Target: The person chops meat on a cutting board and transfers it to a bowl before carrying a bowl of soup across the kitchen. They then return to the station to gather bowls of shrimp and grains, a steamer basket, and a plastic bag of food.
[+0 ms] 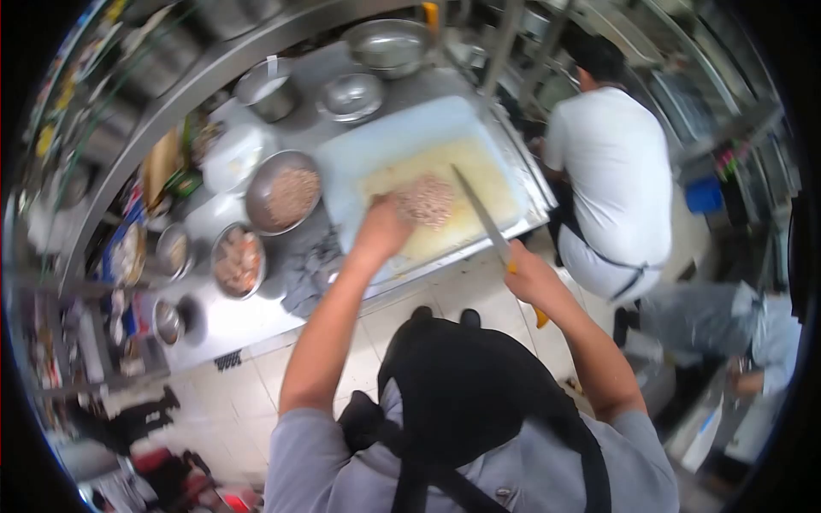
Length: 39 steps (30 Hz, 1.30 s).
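My right hand (532,278) is wrapped round the yellow handle of a long kitchen knife (481,208). Its blade slants up and left over the right part of the cutting board (376,141). A heap of finely chopped pinkish meat (428,201) lies on the yellowed middle of the board, left of the blade. At the heap's left edge is my left hand (385,227), its fingertips right at the meat and smeared by motion. Close by on the left, a metal bowl (285,192) holds more chopped meat.
A second bowl (239,261) contains larger meat pieces, with a dark cloth (312,272) beside it. Behind stand a metal pot (267,90) and a large metal basin (387,47). Two people are nearby at right, one in a white shirt (607,162) close to the table's end.
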Motion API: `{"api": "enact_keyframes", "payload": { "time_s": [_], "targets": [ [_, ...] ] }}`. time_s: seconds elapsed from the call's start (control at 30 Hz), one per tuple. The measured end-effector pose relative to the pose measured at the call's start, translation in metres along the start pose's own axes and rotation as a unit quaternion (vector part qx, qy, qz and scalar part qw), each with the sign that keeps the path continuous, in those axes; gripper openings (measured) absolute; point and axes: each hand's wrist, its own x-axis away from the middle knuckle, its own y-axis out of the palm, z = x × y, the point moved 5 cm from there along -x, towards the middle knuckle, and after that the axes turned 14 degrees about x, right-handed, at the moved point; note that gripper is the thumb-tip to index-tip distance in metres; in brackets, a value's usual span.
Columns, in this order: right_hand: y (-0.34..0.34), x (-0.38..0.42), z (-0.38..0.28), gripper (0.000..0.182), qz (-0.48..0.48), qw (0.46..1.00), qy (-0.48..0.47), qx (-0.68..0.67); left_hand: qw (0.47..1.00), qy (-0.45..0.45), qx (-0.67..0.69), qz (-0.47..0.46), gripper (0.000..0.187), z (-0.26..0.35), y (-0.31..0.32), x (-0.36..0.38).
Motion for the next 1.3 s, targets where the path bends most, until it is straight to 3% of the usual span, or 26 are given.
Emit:
{"api": "enact_keyframes", "payload": {
  "time_s": [0.03,0.1,0.13,0.2,0.27,0.3,0.37,0.5,0.57,0.6,0.77,0.8,0.93,1.13,1.3],
  "targets": [
    [-0.006,-0.002,-0.009,0.047,-0.003,1.0,-0.028,-0.004,1.0,-0.013,-0.014,0.021,0.053,0.012,-0.013,0.008],
    [-0.017,-0.001,-0.005,0.047,-0.109,0.991,0.05,-0.061,0.992,0.052,-0.049,0.106,0.056,0.048,-0.036,0.024],
    [-0.02,-0.003,-0.003,0.047,-0.107,0.992,0.037,-0.057,0.97,0.059,-0.154,0.181,0.056,0.02,-0.045,0.03],
    [-0.013,-0.003,0.012,0.047,-0.15,0.978,0.088,-0.114,0.917,0.017,-0.323,0.233,0.053,0.0,-0.08,0.04],
    [-0.009,-0.007,0.02,0.049,-0.158,0.977,0.065,-0.126,0.922,-0.068,-0.31,0.224,0.051,-0.025,-0.102,0.042],
    [-0.007,-0.008,0.024,0.051,-0.167,0.975,0.046,-0.139,0.921,-0.067,-0.311,0.222,0.051,-0.04,-0.106,0.044],
    [-0.005,-0.01,0.029,0.054,-0.167,0.972,0.034,-0.16,0.937,-0.12,-0.296,0.141,0.051,-0.076,-0.101,0.036],
    [-0.004,-0.009,0.029,0.059,-0.189,0.962,0.02,-0.198,0.936,-0.066,-0.303,0.166,0.048,-0.049,-0.079,0.051],
    [-0.003,-0.008,0.032,0.059,-0.184,0.96,0.019,-0.208,0.943,0.057,-0.202,0.257,0.048,0.012,-0.054,0.061],
    [-0.003,-0.009,0.031,0.059,-0.191,0.957,0.016,-0.219,0.95,0.077,-0.144,0.267,0.05,0.019,-0.031,0.06],
    [0.005,-0.016,0.023,0.058,-0.196,0.957,-0.002,-0.215,0.95,0.018,-0.073,0.302,0.059,0.022,0.051,0.002],
    [0.004,-0.015,0.018,0.055,-0.205,0.956,-0.001,-0.209,0.946,-0.013,-0.073,0.316,0.062,0.019,0.061,-0.007],
    [-0.003,-0.019,-0.007,0.039,-0.204,0.959,-0.031,-0.195,0.952,0.002,-0.035,0.304,0.061,0.04,0.079,-0.033],
    [0.003,-0.022,-0.027,0.038,-0.215,0.955,-0.058,-0.198,0.942,0.022,0.02,0.335,0.038,0.046,0.089,-0.046],
    [0.016,-0.024,-0.037,0.034,-0.221,0.946,-0.068,-0.226,0.915,-0.004,0.145,0.377,0.022,0.034,0.084,-0.04]
  ]
}}
